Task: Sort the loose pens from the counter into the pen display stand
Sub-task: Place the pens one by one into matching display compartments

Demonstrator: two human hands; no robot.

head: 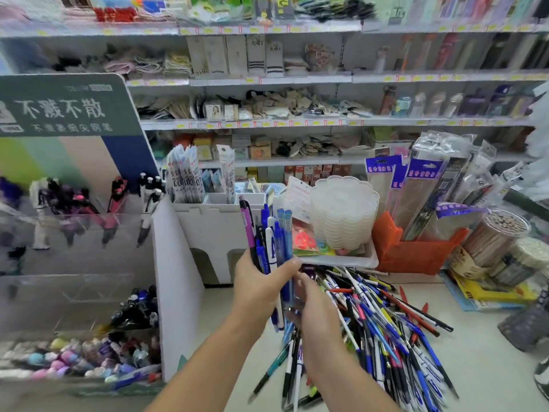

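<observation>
While a bundle of pens (269,239) is gripped upright in the left hand (261,281) above the counter's middle, its lower ends are pinched by the right hand (315,304); light, stiff, slippery barrels are best held mid-length.

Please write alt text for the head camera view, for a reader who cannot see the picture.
The left hand grips an upright bunch of pens, mostly blue, while the right hand touches its lower end. A pile of loose pens lies on the counter to the right; the pen display stand is on the left.
</observation>
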